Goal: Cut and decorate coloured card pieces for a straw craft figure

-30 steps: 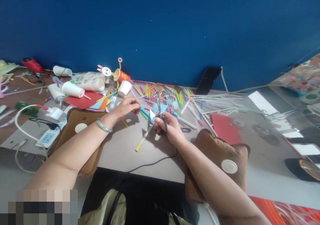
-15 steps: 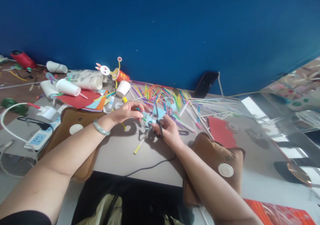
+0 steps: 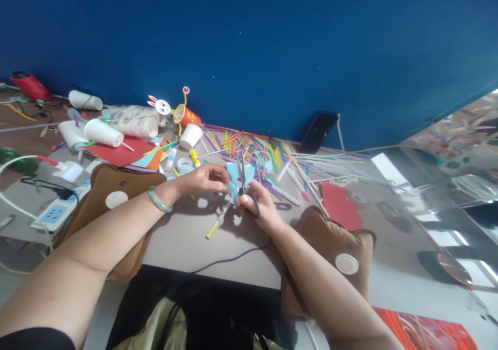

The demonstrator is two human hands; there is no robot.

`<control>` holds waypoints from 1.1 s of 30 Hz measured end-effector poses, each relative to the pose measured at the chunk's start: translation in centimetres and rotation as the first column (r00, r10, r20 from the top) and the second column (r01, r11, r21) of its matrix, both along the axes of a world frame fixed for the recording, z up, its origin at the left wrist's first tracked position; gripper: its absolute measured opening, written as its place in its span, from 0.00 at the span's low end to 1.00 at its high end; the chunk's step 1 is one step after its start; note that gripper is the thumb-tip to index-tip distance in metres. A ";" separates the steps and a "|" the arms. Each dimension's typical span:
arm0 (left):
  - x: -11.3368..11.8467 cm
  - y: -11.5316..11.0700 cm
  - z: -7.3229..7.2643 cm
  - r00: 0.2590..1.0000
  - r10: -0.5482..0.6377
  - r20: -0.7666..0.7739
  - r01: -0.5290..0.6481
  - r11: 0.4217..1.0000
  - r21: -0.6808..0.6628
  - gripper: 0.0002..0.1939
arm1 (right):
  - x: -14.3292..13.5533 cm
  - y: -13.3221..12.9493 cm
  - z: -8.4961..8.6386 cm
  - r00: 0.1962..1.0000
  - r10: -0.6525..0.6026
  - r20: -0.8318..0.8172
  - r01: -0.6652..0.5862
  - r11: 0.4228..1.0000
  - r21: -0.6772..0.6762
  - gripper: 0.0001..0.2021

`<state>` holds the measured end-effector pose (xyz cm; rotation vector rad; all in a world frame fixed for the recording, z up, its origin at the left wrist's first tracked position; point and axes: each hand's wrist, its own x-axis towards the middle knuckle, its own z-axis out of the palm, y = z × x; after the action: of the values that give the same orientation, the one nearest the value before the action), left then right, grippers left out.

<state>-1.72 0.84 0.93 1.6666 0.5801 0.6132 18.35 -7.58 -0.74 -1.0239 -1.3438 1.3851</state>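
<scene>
My left hand (image 3: 205, 179) has its thumb and fingers pinched at the left edge of a light blue piece of paper (image 3: 233, 172). The paper has a cut, irregular outline. My right hand (image 3: 262, 205) is closed around dark-handled scissors (image 3: 254, 203), whose blades point up and away, across the paper. Whether the blades are spread or closed on it is hard to make out. Beneath the hands a straw with a yellow end (image 3: 211, 231) lies on the table. A roll of clear tape (image 3: 184, 165) sits just beyond my left hand.
Many coloured straws (image 3: 268, 158) spread along the wall. White paper cups (image 3: 103, 132), coloured paper sheets (image 3: 124, 154) and a power strip (image 3: 58, 212) are at left. Brown cushions (image 3: 329, 262) lie under both forearms. Red paper (image 3: 341, 207) is at right; a phone (image 3: 319, 132) leans on the wall.
The blue paper and scissors have shifted slightly left. My left hand's fingers have closed in from a more spread pose, and the paper has turned so more of its face shows.
</scene>
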 end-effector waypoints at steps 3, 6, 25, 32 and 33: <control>0.1 0.2 0.1 0.987 0.155 0.033 -0.151 0.984 -0.092 0.09 | -0.1 0.1 -0.3 0.998 -0.067 -0.013 0.067 0.998 -0.001 0.28; 0.0 1.0 -0.4 0.926 0.370 0.070 -0.353 0.918 -0.178 0.10 | -0.1 0.3 -0.5 0.983 -0.181 -0.042 0.183 0.982 0.046 0.24; -0.2 0.7 -0.7 0.969 0.248 -0.011 -0.248 0.969 0.000 0.07 | -0.3 0.4 -0.6 0.955 -0.239 0.173 0.232 0.971 0.060 0.22; 0.6 0.2 -0.9 0.992 0.061 -0.112 -0.049 0.993 0.103 0.13 | -0.4 0.2 -0.3 0.961 -0.276 0.014 0.275 0.961 0.011 0.25; 0.6 0.2 -1.1 0.991 0.040 -0.124 -0.025 0.993 0.118 0.14 | -0.4 0.1 -0.3 0.963 -0.269 0.008 0.269 0.963 0.006 0.26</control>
<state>-1.08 1.02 -0.13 1.8181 0.6748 0.5772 17.90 -7.44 -1.08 -1.1633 -1.1640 1.1741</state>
